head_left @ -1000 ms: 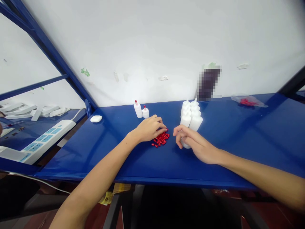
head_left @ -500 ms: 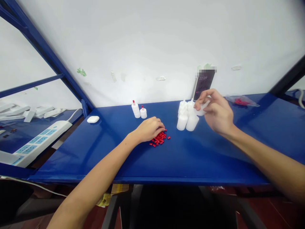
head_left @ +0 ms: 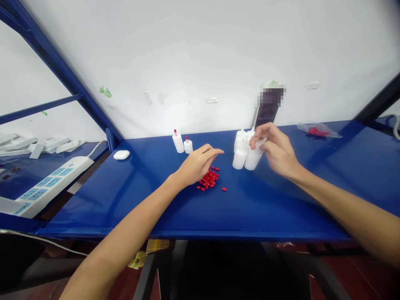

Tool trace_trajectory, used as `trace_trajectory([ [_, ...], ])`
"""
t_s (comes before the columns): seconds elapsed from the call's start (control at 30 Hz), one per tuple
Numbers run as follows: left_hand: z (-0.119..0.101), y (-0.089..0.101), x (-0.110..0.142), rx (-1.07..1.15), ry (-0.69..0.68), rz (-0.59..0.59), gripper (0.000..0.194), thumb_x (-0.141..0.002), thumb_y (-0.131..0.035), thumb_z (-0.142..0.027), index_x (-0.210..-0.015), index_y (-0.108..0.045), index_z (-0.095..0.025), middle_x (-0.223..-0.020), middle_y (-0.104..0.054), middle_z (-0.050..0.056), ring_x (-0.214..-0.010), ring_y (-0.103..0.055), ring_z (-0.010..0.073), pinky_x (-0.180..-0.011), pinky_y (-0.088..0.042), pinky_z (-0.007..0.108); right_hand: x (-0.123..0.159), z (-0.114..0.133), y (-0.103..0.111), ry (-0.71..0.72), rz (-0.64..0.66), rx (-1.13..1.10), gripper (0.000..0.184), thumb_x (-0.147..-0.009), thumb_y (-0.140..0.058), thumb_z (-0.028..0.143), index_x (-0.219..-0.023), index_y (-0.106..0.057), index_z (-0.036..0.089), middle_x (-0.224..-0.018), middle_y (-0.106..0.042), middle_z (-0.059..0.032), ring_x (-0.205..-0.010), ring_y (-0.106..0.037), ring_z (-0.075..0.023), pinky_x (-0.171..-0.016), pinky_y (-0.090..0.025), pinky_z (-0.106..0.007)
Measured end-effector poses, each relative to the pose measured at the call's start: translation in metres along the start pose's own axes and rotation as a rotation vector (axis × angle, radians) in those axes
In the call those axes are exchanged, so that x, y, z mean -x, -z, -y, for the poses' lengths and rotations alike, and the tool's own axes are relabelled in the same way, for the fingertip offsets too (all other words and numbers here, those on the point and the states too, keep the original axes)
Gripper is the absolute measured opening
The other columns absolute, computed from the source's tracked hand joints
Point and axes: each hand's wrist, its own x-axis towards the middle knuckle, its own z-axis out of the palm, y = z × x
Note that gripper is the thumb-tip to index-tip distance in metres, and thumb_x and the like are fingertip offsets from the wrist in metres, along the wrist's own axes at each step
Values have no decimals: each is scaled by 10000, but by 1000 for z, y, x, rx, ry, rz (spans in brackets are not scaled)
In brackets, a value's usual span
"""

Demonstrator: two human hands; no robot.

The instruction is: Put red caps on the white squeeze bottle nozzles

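Red-tipped bottles (head_left: 178,142): two, far left on the bench (head_left: 187,216); my knuckles swinging back could topple the smaller.
Left hand (head_left: 197,165): bent over the heap, forefinger stretched right; I can't tell if it pinches anything. A dragging wrist could scatter the heap.
Caps (head_left: 208,180): loose red heap, just near of my left hand.
Stray cap (head_left: 224,189): apart on the right; a brush could roll it off the near edge.
White bottles (head_left: 240,159): close-set, farther right; one knock could tip several.
Right hand (head_left: 279,151): pinched on a pale tip (head_left: 261,143); a loose pinch could slip.
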Motion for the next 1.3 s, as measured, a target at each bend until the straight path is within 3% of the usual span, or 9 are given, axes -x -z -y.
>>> trace_trajectory([
  [0.13,-3,-3,0,90,43,-52,291,-1040,-388,-184,-1210,-624,-200,-1014,-626,69,-821,-630,129,-772,-546,303,-1,-4,1,-13,-1,7,251,-687,-493,129,-909,-527,243,-723,-604,-14,-720,-536,-213,-666,-383,-350],
  [0.3,-5,-6,-2,298,210,-129,206,-999,-506,-221,-1118,-670,-185,-959,-645,51,-707,-661,100,-715,-578,280,9,-1,-4,-55,43,-80,241,-704,-478,89,-894,-539,224,-693,-615,3,-683,-543,-186,-652,-383,-330],
  [0.57,-2,-10,-8,653,490,-249,191,-867,-665,-205,-1039,-698,-131,-1049,-742,94,-925,-744,176,-900,-610,356,31,11,-19,-147,99,-299,188,-703,-529,77,-822,-606,201,-699,-672,-20,-679,-611,-197,-661,-466,-344],
  [0.7,-12,-9,-12,819,459,-271,204,-860,-700,-271,-1015,-696,-139,-1030,-760,89,-937,-743,183,-905,-613,367,35,13,-32,-290,235,-426,172,-695,-528,162,-792,-670,168,-700,-688,-56,-648,-623,-209,-635,-479,-351],
  [0.83,-34,-10,-20,841,360,-334,188,-833,-753,-311,-942,-712,-163,-975,-762,61,-948,-721,174,-880,-610,336,34,17,-42,-345,247,-442,197,-660,-533,207,-739,-707,161,-718,-709,-83,-728,-650,-240,-726,-499,-379],
  [0.93,-50,-16,-26,917,337,-297,240,-836,-763,-380,-970,-715,-186,-1001,-760,58,-778,-705,140,-686,-612,286,35,16,-46,-361,246,-455,167,-646,-548,213,-704,-700,174,-723,-714,-83,-796,-671,-266,-790,-519,-408],
  [1.07,-61,-23,-30,1096,414,-193,305,-795,-798,-436,-958,-724,-189,-978,-760,56,-454,-540,55,-391,-458,223,36,12,-49,-377,273,-530,88,-640,-569,221,-632,-650,188,-642,-680,-71,-777,-678,-275,-761,-544,-422],
  [1.3,-64,-22,-30,1161,413,-159,293,-752,-840,-398,-905,-736,-171,-767,-717,16,-425,-558,62,-356,-428,191,37,12,-51,-346,293,-523,110,-690,-553,234,-698,-655,191,-653,-659,-56,-711,-643,-242,-749,-536,-403],
])
